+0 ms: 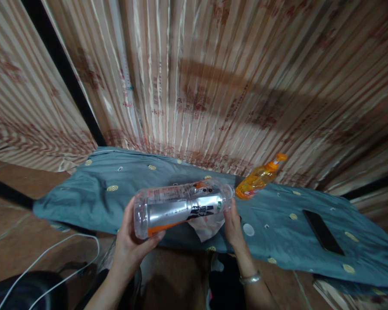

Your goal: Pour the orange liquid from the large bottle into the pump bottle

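Seemingly a home, floral-patterned curtain, blue-green printed cloth, tiled floor

Hands: one left hand, one right hand, total two. Bottles: one clear bottle, one orange pump bottle, total two. One dark phone. One white disc. One white cable. One metal bracelet. One whitish sheet, tissue or wrapper unclear. One blue-green cloth. Three dark bar sections. Yellow motifs: several, some covered.

Silver-and-orange bottle label, teal cloth
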The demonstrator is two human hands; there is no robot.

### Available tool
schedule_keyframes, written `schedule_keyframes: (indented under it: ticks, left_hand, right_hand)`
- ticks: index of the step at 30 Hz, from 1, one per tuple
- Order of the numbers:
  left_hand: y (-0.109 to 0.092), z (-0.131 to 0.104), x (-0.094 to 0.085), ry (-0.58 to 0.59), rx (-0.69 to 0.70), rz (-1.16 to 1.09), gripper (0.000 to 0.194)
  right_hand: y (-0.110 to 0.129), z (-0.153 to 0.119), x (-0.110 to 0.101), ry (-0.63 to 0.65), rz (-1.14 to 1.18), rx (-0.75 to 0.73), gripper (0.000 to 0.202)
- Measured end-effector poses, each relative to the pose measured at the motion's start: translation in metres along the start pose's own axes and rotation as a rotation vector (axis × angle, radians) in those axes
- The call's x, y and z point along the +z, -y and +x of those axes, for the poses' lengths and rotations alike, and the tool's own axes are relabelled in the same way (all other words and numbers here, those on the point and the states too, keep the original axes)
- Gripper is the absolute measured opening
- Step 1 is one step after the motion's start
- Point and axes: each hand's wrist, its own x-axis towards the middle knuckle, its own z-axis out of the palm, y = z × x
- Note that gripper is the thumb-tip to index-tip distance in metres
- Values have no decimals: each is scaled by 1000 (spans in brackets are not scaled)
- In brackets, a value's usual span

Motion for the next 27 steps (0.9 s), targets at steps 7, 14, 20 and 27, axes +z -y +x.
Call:
schedule_keyframes:
  ticks: [7, 14, 20, 27]
  left_hand:
    - [-4, -3, 5, -31, -13, -49, 98]
    - [3, 3, -3, 26, -23, -26, 104]
    - [10, 6, -10, 54, -8, 14, 105]
    - [11, 6, -7, 55, 17, 10, 103]
  right_hand:
    - [2, 0, 0, 12, 22, 11, 79]
    - [-2, 0, 1, -8, 15, 7, 78]
    - [-2, -1, 0, 1, 12, 3, 76]
    - [-4, 0, 1, -22, -15, -6, 76]
